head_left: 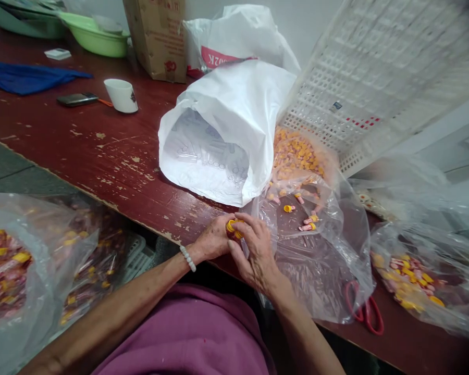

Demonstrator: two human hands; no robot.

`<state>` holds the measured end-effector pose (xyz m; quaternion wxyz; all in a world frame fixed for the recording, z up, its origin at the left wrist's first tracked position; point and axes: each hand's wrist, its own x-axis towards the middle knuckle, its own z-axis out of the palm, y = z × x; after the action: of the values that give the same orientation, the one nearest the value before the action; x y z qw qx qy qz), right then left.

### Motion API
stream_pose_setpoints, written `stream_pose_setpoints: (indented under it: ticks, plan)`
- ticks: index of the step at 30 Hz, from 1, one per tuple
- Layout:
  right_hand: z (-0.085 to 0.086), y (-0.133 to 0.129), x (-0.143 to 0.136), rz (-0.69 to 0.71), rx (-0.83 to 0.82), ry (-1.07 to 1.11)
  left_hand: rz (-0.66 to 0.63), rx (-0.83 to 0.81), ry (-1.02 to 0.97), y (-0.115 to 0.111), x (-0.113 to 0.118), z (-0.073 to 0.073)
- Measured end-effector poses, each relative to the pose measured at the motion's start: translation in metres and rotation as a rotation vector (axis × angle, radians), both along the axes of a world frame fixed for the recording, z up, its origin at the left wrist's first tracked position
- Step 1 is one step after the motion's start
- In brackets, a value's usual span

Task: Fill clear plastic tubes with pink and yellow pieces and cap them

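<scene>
Close to the table's front edge, my left hand [214, 238] is closed round a small item with a yellow cap [231, 226], most of it hidden by fingers. My right hand [258, 250] meets it from the other side, its fingers bent over the same yellow cap. Just beyond both hands lies a white sack [234, 109], its mouth facing me, with clear tubes [207, 153] inside. To the right, a clear plastic bag [316, 271] holds many yellow-capped pieces [297, 153], and several lie loose near its mouth, such as one yellow cap [288, 208].
A white plastic crate [359, 78] leans behind the bags. Red-handled scissors [363, 307] lie by another bag of capped pieces [410, 273]. At left stand a white cup [121, 96], a phone [77, 99] and a cardboard box [156, 39]. Filled bags [42, 250] sit below the table edge.
</scene>
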<state>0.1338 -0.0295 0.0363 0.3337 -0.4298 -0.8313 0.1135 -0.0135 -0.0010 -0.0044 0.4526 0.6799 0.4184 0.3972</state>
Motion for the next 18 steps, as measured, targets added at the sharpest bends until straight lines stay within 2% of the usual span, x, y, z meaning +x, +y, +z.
stream_pose_setpoints:
  ticks: [5,8,12,14,18]
  plan:
    - [-0.002,0.001,0.0,0.001,-0.107,0.032,0.021,-0.062,0.008,0.004,0.0,0.003]
    - [0.001,0.003,-0.002,0.004,-0.021,0.025,0.012,-0.279,-0.168,0.003,-0.003,0.005]
    - [-0.009,0.005,-0.013,0.071,0.103,-0.177,0.025,-0.582,-0.301,-0.007,-0.007,0.011]
    - [-0.019,0.006,-0.021,0.125,0.124,-0.212,0.027,-0.65,-0.396,-0.013,-0.008,0.013]
    - [-0.028,0.008,-0.035,0.16,0.165,-0.087,0.056,-0.657,-0.542,-0.021,-0.008,0.016]
